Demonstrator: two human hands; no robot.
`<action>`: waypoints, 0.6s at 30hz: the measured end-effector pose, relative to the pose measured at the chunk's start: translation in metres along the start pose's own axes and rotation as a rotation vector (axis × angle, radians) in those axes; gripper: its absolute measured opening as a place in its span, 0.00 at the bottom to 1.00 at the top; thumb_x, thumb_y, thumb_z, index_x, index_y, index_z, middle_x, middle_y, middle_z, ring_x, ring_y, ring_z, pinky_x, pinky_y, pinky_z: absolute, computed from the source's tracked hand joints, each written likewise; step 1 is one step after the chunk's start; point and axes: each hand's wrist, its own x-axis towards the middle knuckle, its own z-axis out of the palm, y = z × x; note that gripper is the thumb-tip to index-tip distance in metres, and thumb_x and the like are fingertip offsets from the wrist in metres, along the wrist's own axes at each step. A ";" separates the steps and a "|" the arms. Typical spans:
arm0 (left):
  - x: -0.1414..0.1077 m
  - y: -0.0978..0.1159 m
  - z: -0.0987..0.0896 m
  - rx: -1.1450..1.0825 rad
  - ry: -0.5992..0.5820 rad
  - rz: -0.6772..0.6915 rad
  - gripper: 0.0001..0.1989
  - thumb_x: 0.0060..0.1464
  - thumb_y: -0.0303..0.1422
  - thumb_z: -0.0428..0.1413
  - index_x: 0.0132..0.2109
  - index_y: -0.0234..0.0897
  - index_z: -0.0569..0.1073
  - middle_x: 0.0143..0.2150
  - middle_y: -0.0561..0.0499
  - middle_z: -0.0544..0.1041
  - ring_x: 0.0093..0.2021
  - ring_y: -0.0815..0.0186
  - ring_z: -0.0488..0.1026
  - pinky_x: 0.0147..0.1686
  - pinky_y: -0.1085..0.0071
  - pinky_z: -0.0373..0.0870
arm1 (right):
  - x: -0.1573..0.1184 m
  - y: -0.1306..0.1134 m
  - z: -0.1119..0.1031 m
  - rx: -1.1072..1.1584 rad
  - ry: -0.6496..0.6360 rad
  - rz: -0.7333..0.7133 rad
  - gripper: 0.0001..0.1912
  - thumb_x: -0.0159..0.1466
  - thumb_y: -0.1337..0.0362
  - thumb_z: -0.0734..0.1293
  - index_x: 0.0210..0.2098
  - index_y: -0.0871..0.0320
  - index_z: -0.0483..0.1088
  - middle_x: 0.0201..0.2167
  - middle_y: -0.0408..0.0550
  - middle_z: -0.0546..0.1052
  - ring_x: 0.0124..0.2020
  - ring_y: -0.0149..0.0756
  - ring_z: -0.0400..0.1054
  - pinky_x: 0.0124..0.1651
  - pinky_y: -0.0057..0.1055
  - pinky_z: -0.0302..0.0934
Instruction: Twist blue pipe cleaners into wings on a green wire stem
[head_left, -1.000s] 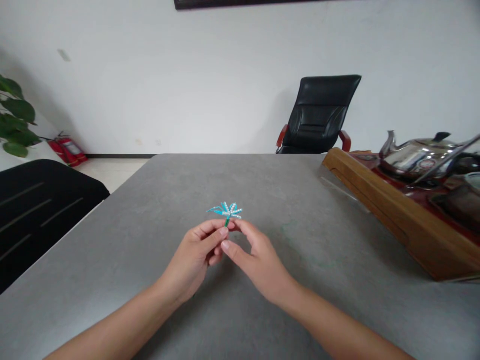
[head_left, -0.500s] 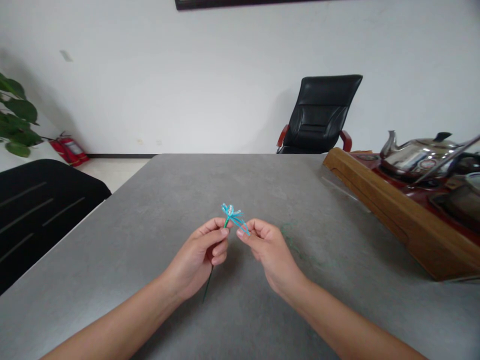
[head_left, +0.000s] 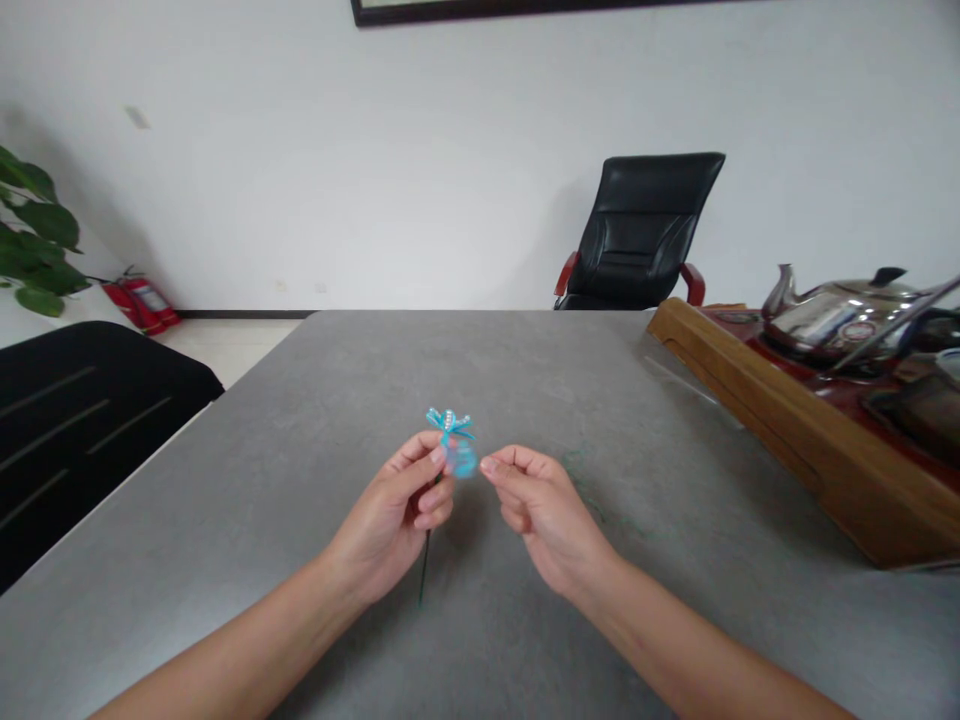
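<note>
Above the matte grey tabletop surface (head_left: 300,420), L hand (head_left: 394,510) pinches a silvery-beaded turquoise flower (head_left: 448,421) high on its slim dark-green stem (head_left: 424,570), prob. to steady it & leave the top free. R hand (head_left: 547,510): thumb & fingertip pressed together just beside a blurred turquoise strand (head_left: 462,460); can't tell if touching. Loose thin green thread (head_left: 589,497) lies near R hand, prob. out of the way.

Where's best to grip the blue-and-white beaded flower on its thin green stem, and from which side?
Probably the stem, pinched below the left hand, coming from the right: its slim lower end juts free there, while the hand itself lies to its left.
</note>
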 end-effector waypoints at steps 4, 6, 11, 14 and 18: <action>0.000 0.002 0.000 0.022 0.011 -0.007 0.06 0.53 0.29 0.60 0.38 0.31 0.73 0.29 0.56 0.63 0.19 0.82 0.50 0.16 0.84 0.48 | 0.003 0.000 -0.005 -0.002 0.006 -0.036 0.15 0.51 0.57 0.72 0.23 0.59 0.65 0.13 0.31 0.52 0.15 0.21 0.37 0.18 0.27 0.30; 0.001 0.002 -0.001 0.026 0.013 -0.005 0.07 0.54 0.30 0.59 0.38 0.30 0.74 0.28 0.56 0.62 0.20 0.82 0.50 0.17 0.84 0.49 | 0.005 0.001 -0.008 -0.003 0.020 -0.057 0.14 0.51 0.57 0.72 0.24 0.59 0.66 0.14 0.31 0.53 0.15 0.21 0.37 0.18 0.27 0.30; 0.001 0.003 -0.002 -0.008 -0.018 -0.026 0.05 0.55 0.28 0.58 0.38 0.28 0.74 0.27 0.56 0.60 0.20 0.81 0.49 0.15 0.83 0.47 | 0.012 0.003 -0.014 0.015 0.040 -0.086 0.14 0.52 0.57 0.71 0.25 0.60 0.66 0.14 0.31 0.52 0.15 0.21 0.37 0.18 0.27 0.31; 0.001 0.004 -0.001 -0.026 0.009 -0.007 0.05 0.55 0.26 0.58 0.39 0.28 0.74 0.30 0.54 0.63 0.21 0.81 0.52 0.16 0.84 0.50 | 0.015 0.002 -0.017 0.018 0.048 -0.106 0.14 0.53 0.57 0.71 0.25 0.59 0.65 0.14 0.30 0.51 0.15 0.21 0.37 0.18 0.27 0.31; 0.003 0.004 0.000 -0.019 0.025 0.013 0.04 0.54 0.25 0.58 0.38 0.27 0.74 0.29 0.54 0.62 0.22 0.80 0.54 0.18 0.84 0.54 | 0.016 0.002 -0.021 0.025 0.067 -0.117 0.14 0.53 0.57 0.71 0.25 0.59 0.65 0.13 0.30 0.50 0.15 0.21 0.36 0.18 0.26 0.31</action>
